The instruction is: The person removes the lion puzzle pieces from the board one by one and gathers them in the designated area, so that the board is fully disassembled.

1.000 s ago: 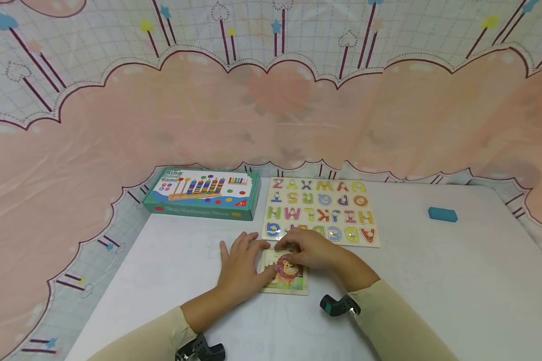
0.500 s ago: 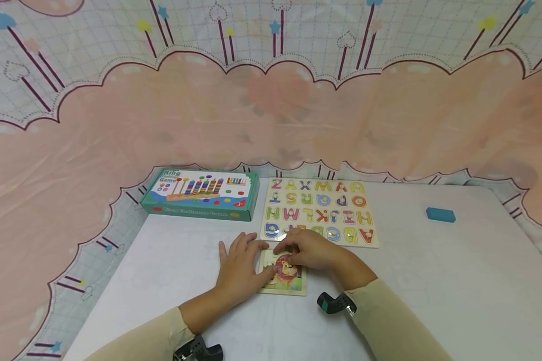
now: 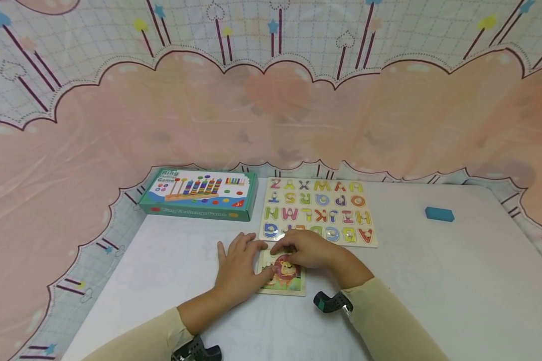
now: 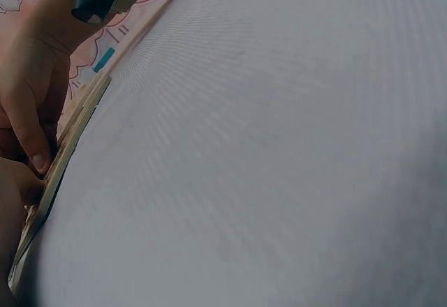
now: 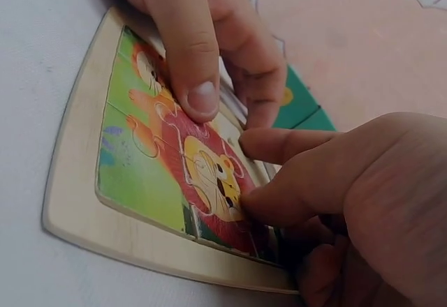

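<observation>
A small wooden jigsaw puzzle (image 3: 282, 289) with a lion picture lies flat in front of me. My left hand (image 3: 239, 268) has its fingers spread along the puzzle's left side, its thumb pressing on the picture. From the right, my right hand (image 3: 313, 250) reaches over the top part, fingers bent. In the right wrist view its thumb and index finger pinch at the lion-face jigsaw piece (image 5: 209, 174), opposite the left thumb (image 5: 202, 101). The wooden frame (image 5: 73, 181) shows around the pieces. The left wrist view catches only the puzzle's edge (image 4: 70, 146) and parts of both hands.
Just behind the puzzle lies an alphabet board (image 3: 312, 206) with coloured letters. A green ring game box (image 3: 198, 195) sits at the back left. Farther right on the white table (image 3: 433, 281) is a blue block (image 3: 440, 214). A patterned cloth (image 3: 271, 120) hangs behind.
The head view has shifted slightly, so everything sits a little farther left. Both hands stay on the puzzle, with only a tiny movement of the right fingers.
</observation>
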Tool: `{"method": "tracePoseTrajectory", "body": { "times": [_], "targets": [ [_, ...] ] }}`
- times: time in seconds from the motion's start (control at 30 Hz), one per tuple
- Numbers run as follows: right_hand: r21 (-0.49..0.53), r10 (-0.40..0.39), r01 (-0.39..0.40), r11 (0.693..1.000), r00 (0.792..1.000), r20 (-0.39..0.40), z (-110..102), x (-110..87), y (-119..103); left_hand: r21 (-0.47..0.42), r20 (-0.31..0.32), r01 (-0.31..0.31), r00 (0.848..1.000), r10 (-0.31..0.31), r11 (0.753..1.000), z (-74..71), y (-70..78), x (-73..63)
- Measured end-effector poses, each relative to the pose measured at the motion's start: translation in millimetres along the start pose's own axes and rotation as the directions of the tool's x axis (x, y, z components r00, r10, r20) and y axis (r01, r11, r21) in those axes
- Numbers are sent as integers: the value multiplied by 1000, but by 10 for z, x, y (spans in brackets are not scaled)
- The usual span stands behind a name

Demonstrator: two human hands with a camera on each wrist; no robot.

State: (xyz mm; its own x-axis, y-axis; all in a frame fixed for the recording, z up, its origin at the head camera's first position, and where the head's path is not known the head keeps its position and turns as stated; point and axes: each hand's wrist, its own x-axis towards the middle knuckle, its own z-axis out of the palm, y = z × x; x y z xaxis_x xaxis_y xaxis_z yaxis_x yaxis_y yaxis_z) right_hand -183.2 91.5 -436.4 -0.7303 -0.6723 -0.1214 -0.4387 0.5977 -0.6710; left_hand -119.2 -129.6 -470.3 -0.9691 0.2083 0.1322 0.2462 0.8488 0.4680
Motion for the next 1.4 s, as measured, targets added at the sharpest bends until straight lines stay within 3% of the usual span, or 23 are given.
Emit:
{"method": "tracePoseTrajectory", "body": {
  "times": [0.67,1.1,1.4],
  "targets": [
    [42,82,-80,996,995,-50,59,1,-16,16,-9,-5,1000,5,1000,-9,6,3],
    [92,70,-66,994,997,-43,73,-30,-23,18,4,10,1000,-10,1000,13,-3,-13],
    [58,37,-35,998,999,-33,44,-42,-54,18,7,5,1000,-5,1000,20,-9,-11]
  ]
}}
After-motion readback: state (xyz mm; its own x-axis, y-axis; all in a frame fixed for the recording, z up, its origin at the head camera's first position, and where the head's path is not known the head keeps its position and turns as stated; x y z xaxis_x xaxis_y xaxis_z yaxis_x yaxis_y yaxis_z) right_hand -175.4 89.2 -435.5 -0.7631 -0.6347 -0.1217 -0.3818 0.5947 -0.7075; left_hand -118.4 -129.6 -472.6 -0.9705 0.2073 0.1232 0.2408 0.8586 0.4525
